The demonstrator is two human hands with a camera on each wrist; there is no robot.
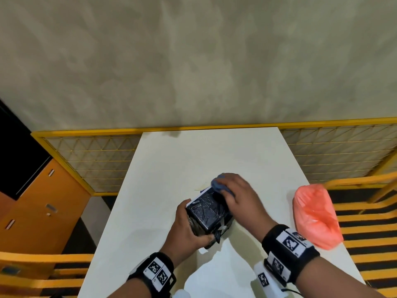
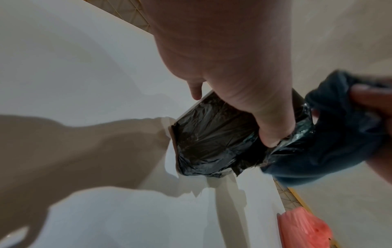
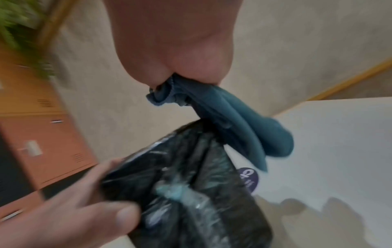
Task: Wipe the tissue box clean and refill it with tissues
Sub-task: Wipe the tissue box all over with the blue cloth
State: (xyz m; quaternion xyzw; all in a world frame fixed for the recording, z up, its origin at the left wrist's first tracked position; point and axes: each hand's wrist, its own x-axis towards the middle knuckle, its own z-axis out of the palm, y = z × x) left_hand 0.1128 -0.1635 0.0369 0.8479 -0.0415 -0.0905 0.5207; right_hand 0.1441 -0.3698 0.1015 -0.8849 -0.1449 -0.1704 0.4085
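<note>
On the white rectangular table [image 1: 163, 168], the left hand [image 1: 187, 227] is gripping the black plastic-wrapped tissue box [image 1: 207, 214], tilting it. The right hand [image 1: 240, 196] is clutching a bunched blue cloth [image 1: 218, 183], pressing it against the box's far end. A pink plastic bag [image 1: 315, 214] is lying at the right edge.

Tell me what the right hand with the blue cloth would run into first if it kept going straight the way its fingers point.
Probably only bare table: the right hand holds the blue cloth on the far end of the black-wrapped tissue box, pointing away and leftward. Beyond lies the yellow mesh railing; depth is uncertain.
</note>
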